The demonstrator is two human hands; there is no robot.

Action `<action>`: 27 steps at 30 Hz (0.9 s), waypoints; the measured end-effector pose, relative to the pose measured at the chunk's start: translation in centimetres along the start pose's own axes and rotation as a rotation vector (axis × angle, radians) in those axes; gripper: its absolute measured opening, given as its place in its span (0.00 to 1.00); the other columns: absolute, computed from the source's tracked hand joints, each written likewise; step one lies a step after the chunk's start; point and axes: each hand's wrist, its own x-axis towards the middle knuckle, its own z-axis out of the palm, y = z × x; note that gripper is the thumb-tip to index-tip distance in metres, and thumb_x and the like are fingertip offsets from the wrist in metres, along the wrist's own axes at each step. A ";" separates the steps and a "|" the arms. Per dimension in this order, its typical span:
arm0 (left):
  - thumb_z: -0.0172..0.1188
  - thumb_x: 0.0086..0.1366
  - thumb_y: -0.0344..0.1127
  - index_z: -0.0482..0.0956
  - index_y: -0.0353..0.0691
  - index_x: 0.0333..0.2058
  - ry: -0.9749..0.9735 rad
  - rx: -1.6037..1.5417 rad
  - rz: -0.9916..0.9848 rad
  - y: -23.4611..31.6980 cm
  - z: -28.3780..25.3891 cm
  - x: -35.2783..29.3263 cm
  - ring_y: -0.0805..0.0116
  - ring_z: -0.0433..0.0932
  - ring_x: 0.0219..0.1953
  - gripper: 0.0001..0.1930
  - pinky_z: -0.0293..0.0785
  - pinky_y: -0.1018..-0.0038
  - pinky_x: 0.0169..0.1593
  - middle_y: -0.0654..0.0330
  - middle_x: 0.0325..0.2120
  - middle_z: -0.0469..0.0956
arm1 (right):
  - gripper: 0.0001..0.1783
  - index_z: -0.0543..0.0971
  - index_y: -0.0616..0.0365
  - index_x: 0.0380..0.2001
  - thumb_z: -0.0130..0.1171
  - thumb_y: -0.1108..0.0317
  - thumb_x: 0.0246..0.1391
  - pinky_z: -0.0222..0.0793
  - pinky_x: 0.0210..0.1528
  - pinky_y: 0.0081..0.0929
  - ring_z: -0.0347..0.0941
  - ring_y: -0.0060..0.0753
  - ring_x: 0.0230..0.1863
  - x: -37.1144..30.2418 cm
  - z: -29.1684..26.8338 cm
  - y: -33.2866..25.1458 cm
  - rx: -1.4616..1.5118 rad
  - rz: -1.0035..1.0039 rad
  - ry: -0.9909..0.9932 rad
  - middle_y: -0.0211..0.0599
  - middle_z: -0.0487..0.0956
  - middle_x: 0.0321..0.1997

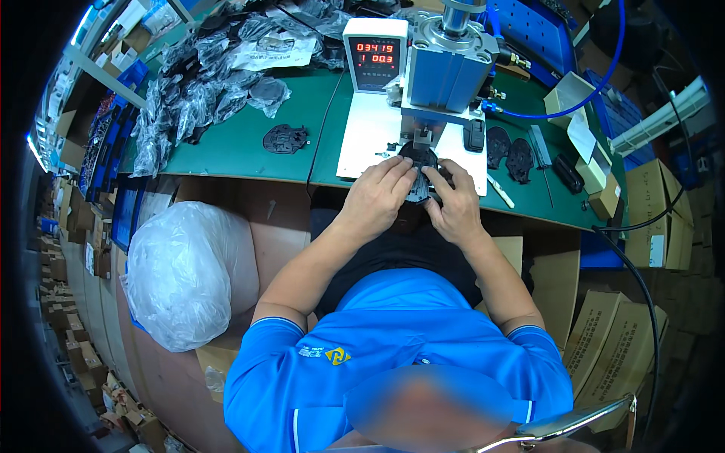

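Head view: half-curled hands point(377, 193) point(457, 210) grip a black part point(420, 189).

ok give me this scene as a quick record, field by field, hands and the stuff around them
left hand: fingers on the left side of the black part
right hand: fingers and thumb at that part's right side
machine: blue-and-silver press on a white base; whether its head touches the part is unclear
display: red digits on a white-framed box
table: green top
left of machine: one loose black piece, plastic-wrapped pile beyond
right of machine: two flat black pieces
floor side, left: stuffed whitish plastic bag
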 end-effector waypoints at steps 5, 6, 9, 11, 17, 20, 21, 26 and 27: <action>0.66 0.62 0.24 0.85 0.33 0.57 -0.013 -0.051 -0.036 0.1 -0.2 0.1 0.45 0.86 0.62 0.22 0.85 0.54 0.64 0.48 0.59 0.87 | 0.37 0.86 0.53 0.64 0.79 0.73 0.46 0.74 0.62 0.51 0.79 0.58 0.59 -0.3 0.8 0.5 -0.015 -0.026 0.068 0.56 0.79 0.68; 0.66 0.62 0.24 0.85 0.33 0.57 -0.012 -0.051 -0.042 0.1 -0.2 0.0 0.45 0.86 0.62 0.22 0.85 0.54 0.64 0.48 0.59 0.87 | 0.37 0.86 0.53 0.64 0.79 0.73 0.46 0.74 0.62 0.51 0.79 0.58 0.59 -0.4 1.0 0.6 -0.013 -0.028 0.063 0.56 0.79 0.68; 0.66 0.62 0.23 0.85 0.33 0.58 -0.015 -0.067 -0.055 0.2 -0.2 0.0 0.45 0.85 0.63 0.23 0.84 0.54 0.65 0.48 0.59 0.87 | 0.36 0.87 0.53 0.63 0.79 0.73 0.46 0.74 0.61 0.51 0.80 0.57 0.58 -0.4 1.4 0.6 -0.026 -0.029 0.092 0.56 0.80 0.67; 0.66 0.62 0.23 0.85 0.33 0.58 -0.013 -0.064 -0.058 0.3 -0.3 0.0 0.46 0.85 0.63 0.23 0.84 0.54 0.66 0.48 0.60 0.87 | 0.34 0.88 0.54 0.62 0.79 0.74 0.46 0.74 0.61 0.50 0.80 0.57 0.59 -0.4 1.5 0.7 -0.029 -0.031 0.112 0.56 0.81 0.67; 0.66 0.64 0.24 0.86 0.33 0.57 -0.010 -0.060 -0.072 0.6 -0.2 -0.2 0.47 0.85 0.64 0.22 0.84 0.54 0.66 0.48 0.60 0.87 | 0.34 0.88 0.54 0.61 0.78 0.76 0.47 0.74 0.61 0.49 0.80 0.56 0.59 -0.6 1.9 0.9 -0.046 -0.040 0.134 0.55 0.81 0.66; 0.66 0.63 0.23 0.86 0.33 0.57 -0.005 -0.076 -0.066 0.4 -0.2 -0.1 0.46 0.85 0.64 0.22 0.84 0.54 0.66 0.48 0.59 0.87 | 0.33 0.89 0.54 0.60 0.78 0.76 0.46 0.74 0.61 0.49 0.80 0.55 0.59 -0.7 2.2 0.9 -0.068 -0.037 0.150 0.54 0.82 0.65; 0.66 0.63 0.23 0.86 0.33 0.57 -0.002 -0.074 -0.064 0.3 -0.2 0.0 0.46 0.85 0.64 0.22 0.84 0.54 0.66 0.48 0.59 0.87 | 0.33 0.89 0.54 0.60 0.78 0.76 0.46 0.74 0.61 0.49 0.80 0.55 0.59 -0.6 2.2 0.9 -0.069 -0.039 0.153 0.54 0.82 0.65; 0.65 0.58 0.19 0.86 0.32 0.57 -0.003 -0.092 -0.078 0.1 -0.3 0.0 0.45 0.85 0.64 0.25 0.84 0.53 0.67 0.48 0.59 0.87 | 0.33 0.90 0.54 0.59 0.77 0.76 0.45 0.74 0.61 0.48 0.80 0.55 0.59 -0.4 2.4 0.9 -0.069 -0.048 0.163 0.54 0.82 0.65; 0.65 0.58 0.19 0.86 0.32 0.57 -0.002 -0.092 -0.080 0.2 -0.2 -0.1 0.45 0.85 0.64 0.25 0.84 0.53 0.67 0.48 0.59 0.87 | 0.33 0.90 0.54 0.59 0.77 0.76 0.45 0.74 0.61 0.48 0.80 0.55 0.59 -0.4 2.5 1.0 -0.068 -0.049 0.161 0.54 0.82 0.65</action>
